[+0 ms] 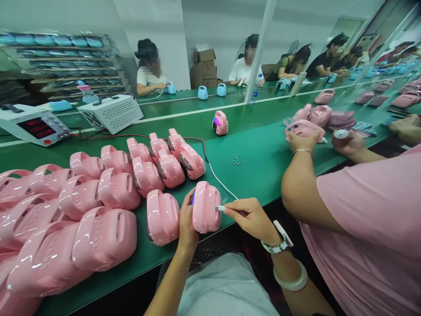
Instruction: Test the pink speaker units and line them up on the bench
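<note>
My left hand (187, 221) is wrapped round a pink portable speaker (206, 208) with a carry handle, held up at the table's front edge. A blue-violet glow shows on the speaker's left side. Between the thumb and fingers of my right hand (251, 219) is a white USB cable plug (220, 208). The plug's metal end meets the speaker's right side; whether it sits fully in the port I cannot tell. Its white cable (219, 177) runs back over the green table. Just left of my left hand stands another pink speaker (162, 217).
Rows of pink speakers (105, 239) fill the left. Behind them are a power supply with red digits (36, 125) and a white vented box (110, 114). A lit speaker (220, 123) and small metal pieces (237, 161) lie ahead. A co-worker's arm (299, 175) is close on my right.
</note>
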Motion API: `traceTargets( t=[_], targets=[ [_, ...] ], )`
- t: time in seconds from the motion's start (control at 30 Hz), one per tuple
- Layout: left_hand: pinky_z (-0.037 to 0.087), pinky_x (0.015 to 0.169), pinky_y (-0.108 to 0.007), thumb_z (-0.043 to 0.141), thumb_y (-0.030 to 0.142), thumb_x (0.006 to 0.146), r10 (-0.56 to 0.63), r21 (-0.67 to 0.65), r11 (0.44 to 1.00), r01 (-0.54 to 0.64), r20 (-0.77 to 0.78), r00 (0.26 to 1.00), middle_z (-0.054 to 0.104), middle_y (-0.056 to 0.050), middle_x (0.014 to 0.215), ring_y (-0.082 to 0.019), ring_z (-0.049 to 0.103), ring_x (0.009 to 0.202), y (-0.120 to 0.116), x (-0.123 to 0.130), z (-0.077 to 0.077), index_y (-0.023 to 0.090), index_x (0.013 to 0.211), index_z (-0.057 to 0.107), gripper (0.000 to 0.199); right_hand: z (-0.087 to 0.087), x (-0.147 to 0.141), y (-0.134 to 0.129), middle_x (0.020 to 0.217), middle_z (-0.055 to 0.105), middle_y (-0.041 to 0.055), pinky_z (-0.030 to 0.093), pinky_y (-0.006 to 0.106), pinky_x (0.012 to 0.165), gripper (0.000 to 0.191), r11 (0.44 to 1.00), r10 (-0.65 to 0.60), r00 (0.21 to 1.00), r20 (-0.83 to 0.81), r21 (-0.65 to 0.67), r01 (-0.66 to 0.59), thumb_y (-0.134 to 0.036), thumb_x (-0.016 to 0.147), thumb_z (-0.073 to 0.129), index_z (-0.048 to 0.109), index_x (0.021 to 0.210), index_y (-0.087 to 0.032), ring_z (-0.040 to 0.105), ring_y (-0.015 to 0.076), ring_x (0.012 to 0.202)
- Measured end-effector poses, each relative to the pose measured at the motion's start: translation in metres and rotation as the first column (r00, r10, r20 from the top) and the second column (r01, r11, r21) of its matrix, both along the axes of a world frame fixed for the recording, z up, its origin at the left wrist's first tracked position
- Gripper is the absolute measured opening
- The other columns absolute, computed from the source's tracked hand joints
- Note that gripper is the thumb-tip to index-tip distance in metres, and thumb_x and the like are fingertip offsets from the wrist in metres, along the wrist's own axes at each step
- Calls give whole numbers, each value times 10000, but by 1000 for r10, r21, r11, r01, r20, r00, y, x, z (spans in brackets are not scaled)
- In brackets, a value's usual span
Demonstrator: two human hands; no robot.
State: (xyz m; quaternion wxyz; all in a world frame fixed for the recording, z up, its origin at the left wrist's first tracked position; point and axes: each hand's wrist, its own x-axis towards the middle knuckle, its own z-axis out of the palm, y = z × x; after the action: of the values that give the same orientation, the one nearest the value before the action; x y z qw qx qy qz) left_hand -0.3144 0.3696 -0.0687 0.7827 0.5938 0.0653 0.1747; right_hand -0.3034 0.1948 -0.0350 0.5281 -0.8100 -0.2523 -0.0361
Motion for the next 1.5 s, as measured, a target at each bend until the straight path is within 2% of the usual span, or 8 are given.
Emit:
traceTargets(
  t=[0.23,0.4,0.6,0.77,0.9,1.2,1.37,1.5],
  targets=[
    [455,916,-262,575,379,751,7,-34,999,-8,-43,999,614,-57,1172,-213,556,1086,1,1,-5,168,1106,607,415,10,3,2,557,594,20,304,233,500,329,997,-2,996,94,-75,9,-354,911,554,749,742,-150,425,96,498],
    [462,904,-273,542,296,768,18,66,998,-17,-27,999,625,-48,1029,-211,570,1024,0,0,3,168,968,599,245,15,5,0,540,554,8,277,237,504,340,990,24,987,158,-139,-2,-347,927,537,734,731,-151,395,88,496],
    [433,959,-294,521,327,779,-15,47,999,15,-7,1000,604,-66,1159,-227,546,1096,1,-2,0,163,1101,583,368,18,11,0,532,521,-6,270,234,493,305,987,115,992,48,-119,-109,-320,915,553,735,741,-148,377,90,498],
    [391,1011,-333,540,302,751,-58,11,998,59,-55,997,582,-62,1222,-242,507,1164,3,-1,-9,182,1151,571,419,20,13,-1,512,436,-19,252,236,501,334,975,129,987,96,-194,-109,-300,923,535,692,680,-133,346,83,497],
    [382,1025,-339,602,303,711,-60,-19,998,58,-100,993,576,-59,1242,-243,509,1172,2,0,-5,187,1160,572,464,23,15,-5,515,414,-31,245,228,507,330,955,178,979,100,-256,-147,-286,924,535,668,664,-131,336,71,497],
    [372,1043,-323,609,334,753,-117,-37,993,115,-73,990,540,-51,1296,-236,491,1207,3,-3,-2,203,1190,563,459,26,15,-8,506,403,-31,248,242,511,382,925,240,969,66,-318,-208,-294,939,497,616,609,-144,325,73,495],
    [382,1046,-324,629,353,744,-152,-28,988,151,-56,987,557,-42,1272,-241,494,1205,4,-3,-3,209,1186,570,468,34,21,-10,489,386,-33,251,258,467,387,913,283,954,97,-332,-237,-334,921,521,579,557,-219,331,95,456],
    [378,1041,-306,609,329,761,-124,-24,992,123,-52,991,555,-37,1276,-222,499,1194,4,-1,-6,209,1175,574,433,33,22,-9,496,368,-36,238,250,479,398,888,337,931,139,-376,-266,-269,930,517,544,545,-172,322,73,468]
  ],
)
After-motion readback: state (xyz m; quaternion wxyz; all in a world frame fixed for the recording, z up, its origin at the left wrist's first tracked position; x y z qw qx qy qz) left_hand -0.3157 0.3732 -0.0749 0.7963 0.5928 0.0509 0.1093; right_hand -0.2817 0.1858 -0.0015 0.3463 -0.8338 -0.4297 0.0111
